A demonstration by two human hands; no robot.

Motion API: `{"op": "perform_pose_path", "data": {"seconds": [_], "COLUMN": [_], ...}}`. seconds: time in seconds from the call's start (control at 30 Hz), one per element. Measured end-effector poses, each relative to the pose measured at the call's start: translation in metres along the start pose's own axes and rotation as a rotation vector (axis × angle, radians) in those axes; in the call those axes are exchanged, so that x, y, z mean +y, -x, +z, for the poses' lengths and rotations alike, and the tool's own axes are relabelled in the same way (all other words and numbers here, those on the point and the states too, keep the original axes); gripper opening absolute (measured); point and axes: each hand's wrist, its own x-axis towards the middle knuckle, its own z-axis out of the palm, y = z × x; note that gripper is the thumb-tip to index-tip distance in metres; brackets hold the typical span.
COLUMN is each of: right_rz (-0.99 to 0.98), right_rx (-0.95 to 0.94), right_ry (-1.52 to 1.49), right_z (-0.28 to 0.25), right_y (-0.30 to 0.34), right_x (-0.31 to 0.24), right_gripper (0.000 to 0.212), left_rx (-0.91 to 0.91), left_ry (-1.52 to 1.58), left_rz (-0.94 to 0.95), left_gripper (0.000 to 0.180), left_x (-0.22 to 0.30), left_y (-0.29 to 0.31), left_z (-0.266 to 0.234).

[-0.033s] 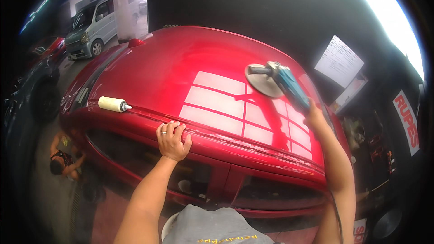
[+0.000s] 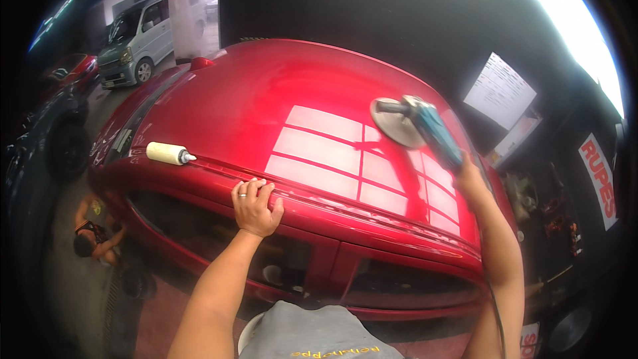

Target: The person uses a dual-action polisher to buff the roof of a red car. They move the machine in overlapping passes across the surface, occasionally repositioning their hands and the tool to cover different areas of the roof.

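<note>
A glossy red car roof stretches in front of me, with a bright window reflection on it. My right hand grips the rear of a teal rotary polisher. The polisher's round pale pad rests against the far right part of the roof. My left hand lies on the near roof edge, fingers spread over the rail groove, a ring on one finger; it holds nothing. To its left, a cream squeeze bottle with a pointed nozzle lies on its side along that edge.
A power cord runs down beside my right arm. Another person crouches low by the car's left end. A grey van stands at the far left. Paper sheets hang on the dark wall at right.
The polisher, with my right hand on it, has shifted slightly to the right and toward me across the roof. My left hand stays on the roof edge.
</note>
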Motion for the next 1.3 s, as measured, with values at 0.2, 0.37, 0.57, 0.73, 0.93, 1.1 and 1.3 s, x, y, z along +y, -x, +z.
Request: {"op": "perform_pose_path", "data": {"seconds": [0.2,0.37,0.57,0.73,0.93,1.1,1.3], "right_rz": [0.195,0.127,-0.076,-0.197,-0.367,-0.363,-0.171], "right_rx": [0.062,0.079,0.056,-0.076,-0.091,-0.096,-0.082], "right_ry": [0.082,0.11,0.04,0.009,0.01,0.081,0.043], "right_z": [-0.002,0.004,0.018,0.023,0.052,0.05,0.03], "right_y": [0.017,0.01,-0.005,-0.017,-0.038,-0.026,-0.009], "right_x": [0.128,0.124,0.035,-0.106,-0.193,-0.229,-0.143], "right_gripper": [0.098,0.1,0.095,0.09,0.083,0.079,0.075], "left_rx": [-0.008,-0.034,0.002,-0.005,-0.017,0.0,-0.036], "left_ry": [0.017,0.034,0.025,0.04,0.05,0.006,-0.006], "left_rz": [0.006,-0.012,-0.003,-0.009,0.009,0.003,0.02], "left_gripper": [0.039,0.041,0.041,0.041,0.039,0.039,0.041], "left_x": [0.01,0.01,0.009,0.006,0.015,0.004,0.001], "left_y": [-0.008,-0.005,-0.006,-0.005,-0.007,0.002,0.001], "left_z": [-0.002,-0.003,-0.005,-0.004,-0.001,0.003,0.001]}}
